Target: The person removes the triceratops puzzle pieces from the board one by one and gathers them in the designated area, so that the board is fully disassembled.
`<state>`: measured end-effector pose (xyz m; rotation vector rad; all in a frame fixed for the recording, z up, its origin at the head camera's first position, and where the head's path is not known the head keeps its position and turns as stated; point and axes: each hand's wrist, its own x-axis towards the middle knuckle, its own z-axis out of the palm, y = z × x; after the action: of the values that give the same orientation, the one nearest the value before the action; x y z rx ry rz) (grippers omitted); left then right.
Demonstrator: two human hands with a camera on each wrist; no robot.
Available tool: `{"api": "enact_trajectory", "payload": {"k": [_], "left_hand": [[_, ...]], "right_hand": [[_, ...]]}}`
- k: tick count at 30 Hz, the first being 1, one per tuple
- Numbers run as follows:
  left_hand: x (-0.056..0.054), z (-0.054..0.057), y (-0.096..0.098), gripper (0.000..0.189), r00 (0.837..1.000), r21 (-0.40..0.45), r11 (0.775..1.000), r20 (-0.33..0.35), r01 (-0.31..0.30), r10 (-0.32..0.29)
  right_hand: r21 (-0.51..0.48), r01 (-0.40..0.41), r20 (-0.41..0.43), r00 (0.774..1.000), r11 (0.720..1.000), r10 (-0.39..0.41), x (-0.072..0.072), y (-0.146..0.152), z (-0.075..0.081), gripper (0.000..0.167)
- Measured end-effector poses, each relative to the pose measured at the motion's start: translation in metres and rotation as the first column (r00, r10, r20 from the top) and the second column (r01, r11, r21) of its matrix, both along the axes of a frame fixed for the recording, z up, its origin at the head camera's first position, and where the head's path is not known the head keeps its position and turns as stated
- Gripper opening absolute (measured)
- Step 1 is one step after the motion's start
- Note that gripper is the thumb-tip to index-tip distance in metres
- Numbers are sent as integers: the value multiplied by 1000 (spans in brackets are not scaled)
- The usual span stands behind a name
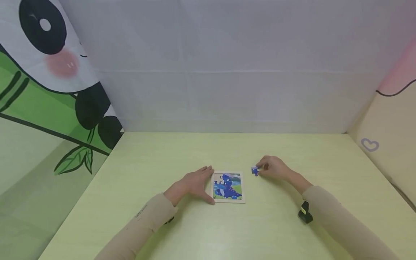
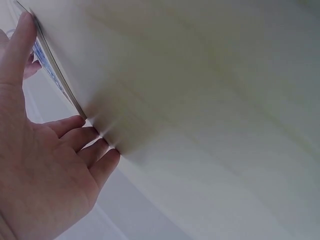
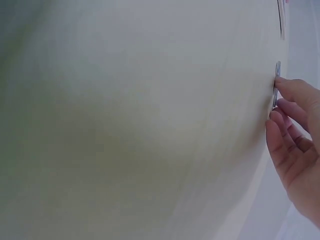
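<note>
A square jigsaw puzzle (image 1: pixel 238 200) in a pale wooden frame lies on the table, with a blue dinosaur picture. Bare wood colour shows at its upper left corner. My left hand (image 1: pixel 197 183) rests at the frame's left edge, thumb and fingers spread and fairly straight, with the thumb near the lower corner. To the right of the frame, my right hand (image 1: pixel 274 168) pinches a small blue puzzle piece (image 1: pixel 255 170) between thumb and fingers. In the right wrist view that piece (image 3: pixel 277 75) appears edge-on, close to the tabletop.
The pale yellow table (image 1: pixel 208 234) stretches out around the puzzle. A plain whitish wall panel (image 1: pixel 208 97) stands behind it, and a panel with cartoon drawings (image 1: pixel 87 108) borders the left side. Another panel with a small heart (image 1: pixel 369 144) is at the right.
</note>
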<state>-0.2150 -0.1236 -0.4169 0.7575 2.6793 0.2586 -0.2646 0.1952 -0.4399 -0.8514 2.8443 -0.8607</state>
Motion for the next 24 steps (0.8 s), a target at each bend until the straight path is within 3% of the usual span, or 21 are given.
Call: {"api": "enact_trajectory", "payload": {"k": [7, 16, 24], "left_hand": [[-1, -1, 0, 113, 1000, -5, 1000, -6, 0, 0], [-1, 0, 0, 113, 1000, -11, 1000, -7, -4, 4], [-1, -1, 1, 113, 1000, -5, 1000, 7, -11, 11]], "right_hand": [[-14, -10, -12, 1000, 1000, 9, 0, 2, -3, 25], [-18, -52, 54, 997, 998, 53, -1, 2, 6, 29], [-47, -92, 67, 993, 995, 95, 2, -17, 11, 33]]}}
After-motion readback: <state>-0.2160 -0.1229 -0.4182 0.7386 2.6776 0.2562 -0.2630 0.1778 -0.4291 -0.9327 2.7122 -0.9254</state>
